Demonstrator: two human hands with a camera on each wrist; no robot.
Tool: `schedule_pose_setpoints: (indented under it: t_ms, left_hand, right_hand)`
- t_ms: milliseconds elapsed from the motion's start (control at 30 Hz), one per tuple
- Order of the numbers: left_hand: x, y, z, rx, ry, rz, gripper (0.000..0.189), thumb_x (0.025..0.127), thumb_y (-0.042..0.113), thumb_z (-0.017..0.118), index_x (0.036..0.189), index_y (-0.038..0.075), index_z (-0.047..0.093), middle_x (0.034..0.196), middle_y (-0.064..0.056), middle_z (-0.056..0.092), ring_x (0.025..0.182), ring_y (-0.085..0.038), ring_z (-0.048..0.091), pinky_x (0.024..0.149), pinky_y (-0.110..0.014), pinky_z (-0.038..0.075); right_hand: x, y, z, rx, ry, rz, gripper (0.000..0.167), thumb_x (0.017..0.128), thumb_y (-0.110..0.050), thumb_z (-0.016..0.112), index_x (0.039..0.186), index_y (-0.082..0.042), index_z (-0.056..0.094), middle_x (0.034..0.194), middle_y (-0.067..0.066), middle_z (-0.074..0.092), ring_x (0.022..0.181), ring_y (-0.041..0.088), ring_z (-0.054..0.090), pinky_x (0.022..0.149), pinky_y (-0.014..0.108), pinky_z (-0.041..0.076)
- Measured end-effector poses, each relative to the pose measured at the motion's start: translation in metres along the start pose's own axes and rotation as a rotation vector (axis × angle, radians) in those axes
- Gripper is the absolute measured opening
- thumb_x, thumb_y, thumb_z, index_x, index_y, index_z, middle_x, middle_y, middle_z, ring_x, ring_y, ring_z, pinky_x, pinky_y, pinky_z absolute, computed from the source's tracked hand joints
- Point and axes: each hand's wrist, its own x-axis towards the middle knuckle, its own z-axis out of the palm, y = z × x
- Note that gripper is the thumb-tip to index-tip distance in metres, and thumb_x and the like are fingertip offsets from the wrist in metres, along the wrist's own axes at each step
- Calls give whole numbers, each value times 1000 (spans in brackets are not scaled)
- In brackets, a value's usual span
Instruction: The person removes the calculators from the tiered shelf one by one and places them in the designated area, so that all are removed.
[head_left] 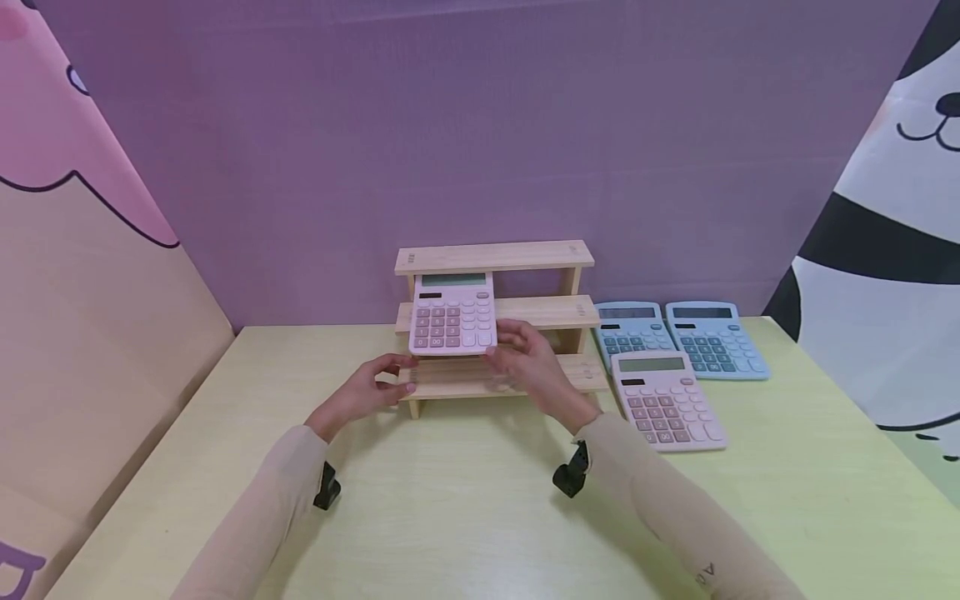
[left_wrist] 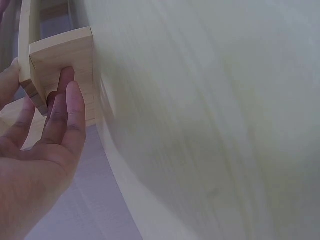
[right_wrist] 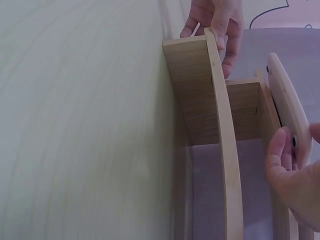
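A pink calculator (head_left: 453,315) leans, keys facing out, on the middle step of a three-step wooden rack (head_left: 495,257). My right hand (head_left: 531,367) pinches its lower right corner; in the right wrist view, fingers lie behind the calculator (right_wrist: 289,107) and the thumb is at its front. At the rack's left end, my left hand (head_left: 367,385) grips the lowest board, thumb above and fingers below, as the left wrist view shows with the hand (left_wrist: 45,145) around the board's end.
Right of the rack lie two blue calculators (head_left: 633,340) at the back and another pink calculator (head_left: 666,400) in front of them. A purple backdrop (head_left: 480,125) stands behind the rack. The pale table (head_left: 450,517) extends toward me.
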Motion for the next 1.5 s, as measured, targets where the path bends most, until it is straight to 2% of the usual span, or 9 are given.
schedule_pose_setpoints:
  t_ms: [133,233,400,567,833,1200,1500]
  left_hand:
    - [1,0,0,-1,-2,4,49,87,19,62,131,7,45,127,-15,43,91,-24,59,79,-37,54]
    - [1,0,0,-2,-2,1,48,87,18,62,131,7,45,126,-15,43,91,-24,59,79,-38,54]
    - [1,0,0,-4,-3,2,48,87,19,62,131,8,45,126,-16,43,91,-24,59,79,-38,54]
    - [2,-2,0,-3,-2,2,48,87,20,62,131,8,45,127,-15,43,93,-25,59,79,-37,54]
    - [2,-2,1,9,8,-17,46,87,19,62,130,11,46,129,-14,42,96,-26,58,78,-33,54]
    - [1,-2,1,14,1,-16,46,88,18,61,130,8,45,125,-17,42,93,-24,59,79,-34,54]
    - [1,-1,1,24,4,-22,45,88,18,61,129,9,45,124,-17,42,92,-24,60,79,-34,54]
  right_hand:
    - [0,-3,4,29,24,5,50,86,4,56,132,-3,38,120,18,50,104,34,56,93,44,47]
    - [0,-5,6,65,35,19,48,87,4,54,132,-3,38,118,17,50,102,34,56,94,45,46]
    - [2,-5,8,126,46,29,47,87,7,53,130,-1,38,111,13,51,91,23,60,91,41,49]
    - [2,-3,9,142,68,30,47,86,9,52,130,-1,38,112,13,50,85,15,60,87,36,52]
    - [0,-4,12,169,96,51,47,86,10,52,129,-2,39,113,15,50,86,15,60,89,36,51]
    - [-7,-6,11,179,100,83,46,87,8,51,129,-5,40,114,14,50,87,16,59,92,36,49]
    - [-15,-10,10,230,93,89,49,86,10,52,130,-3,39,114,14,49,87,16,60,86,30,52]
